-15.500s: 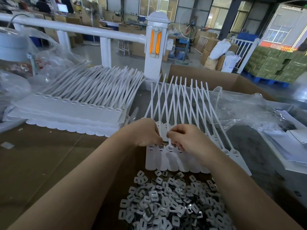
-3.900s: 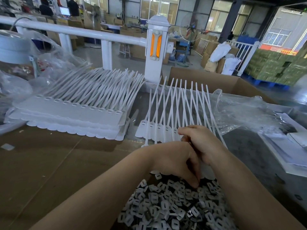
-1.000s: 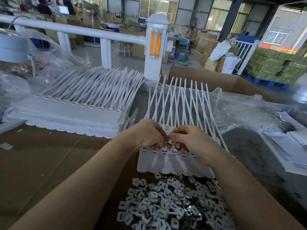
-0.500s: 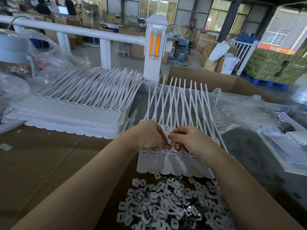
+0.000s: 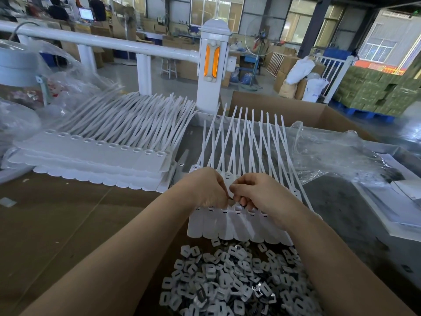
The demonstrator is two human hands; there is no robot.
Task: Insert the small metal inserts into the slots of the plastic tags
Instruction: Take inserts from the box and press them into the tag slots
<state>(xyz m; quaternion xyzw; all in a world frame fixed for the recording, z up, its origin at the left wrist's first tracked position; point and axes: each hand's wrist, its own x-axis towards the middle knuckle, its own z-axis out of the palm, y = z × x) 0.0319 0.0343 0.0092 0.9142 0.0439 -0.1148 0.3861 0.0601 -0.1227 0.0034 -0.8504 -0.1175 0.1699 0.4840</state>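
Note:
A joined strip of white plastic tags [image 5: 230, 226] with long thin tails lies in front of me, slots along its upper edge. My left hand [image 5: 206, 190] and my right hand [image 5: 255, 192] meet fingertip to fingertip over the slots near the strip's middle. Both pinch at a small dark metal insert between the fingertips, mostly hidden. A heap of small metal inserts [image 5: 230, 279] lies just below the strip, between my forearms.
A stack of white tag strips [image 5: 95, 153] lies at the left on the brown cardboard surface [image 5: 57, 224]. Clear plastic wrap [image 5: 330, 153] and an open carton [image 5: 293, 112] are behind right. A white railing post [image 5: 210, 65] stands behind.
Both hands stay pinched together over the slots near the strip's middle; only a very small shift since one second ago. About four seconds ago the left hand was lower, at the insert heap.

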